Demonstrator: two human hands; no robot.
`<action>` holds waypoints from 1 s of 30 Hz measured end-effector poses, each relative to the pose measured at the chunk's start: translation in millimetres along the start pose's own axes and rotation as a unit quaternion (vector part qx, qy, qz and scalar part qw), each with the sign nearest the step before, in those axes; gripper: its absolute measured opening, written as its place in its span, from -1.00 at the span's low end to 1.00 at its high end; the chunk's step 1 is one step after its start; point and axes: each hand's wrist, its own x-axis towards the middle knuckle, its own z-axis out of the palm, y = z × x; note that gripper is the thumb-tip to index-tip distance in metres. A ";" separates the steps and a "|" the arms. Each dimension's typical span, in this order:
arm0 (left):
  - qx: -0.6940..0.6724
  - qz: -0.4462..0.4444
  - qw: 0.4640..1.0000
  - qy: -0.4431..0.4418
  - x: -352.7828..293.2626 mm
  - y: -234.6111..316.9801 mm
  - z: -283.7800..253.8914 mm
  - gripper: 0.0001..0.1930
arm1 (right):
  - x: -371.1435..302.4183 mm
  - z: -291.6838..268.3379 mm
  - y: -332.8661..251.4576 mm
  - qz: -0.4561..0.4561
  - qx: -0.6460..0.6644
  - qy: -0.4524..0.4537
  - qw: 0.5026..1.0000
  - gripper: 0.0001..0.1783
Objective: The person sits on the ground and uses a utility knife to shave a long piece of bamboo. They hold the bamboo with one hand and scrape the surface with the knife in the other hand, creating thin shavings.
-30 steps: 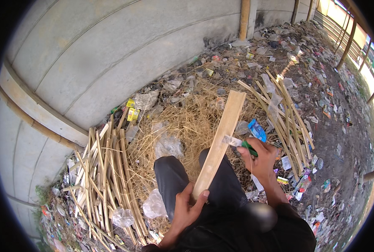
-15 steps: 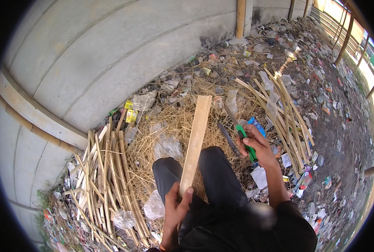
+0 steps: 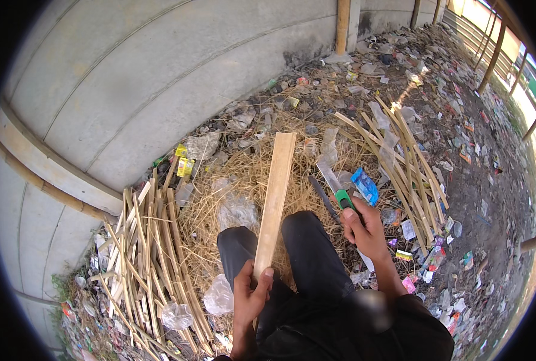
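My left hand is closed round the lower end of a wide, pale bamboo strip, which stands up between my knees with its far end over the straw. In my right hand is a green-handled utility knife, its fingers wrapped round the handle. The knife's blade is out and points away to the upper left, apart from the strip. A dark-bladed knife lies on the straw beyond my right knee, close to my right hand; its near end is partly hidden.
A heap of split bamboo strips lies at my left, a smaller pile at the right. Dry straw and scattered plastic litter cover the ground. A grey concrete wall runs along the left and back. A blue wrapper lies near my right hand.
My right hand has turned the utility knife, so its blade now shows broadside and tilts further left. The bamboo strip has shifted slightly left and shows more of its flat face.
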 end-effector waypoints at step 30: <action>-0.035 -0.010 0.999 0.010 -0.6 -0.7 -7.4 -0.72 | -2.9 16.1 -10.8 -0.004 0.004 0.020 1.000 -0.47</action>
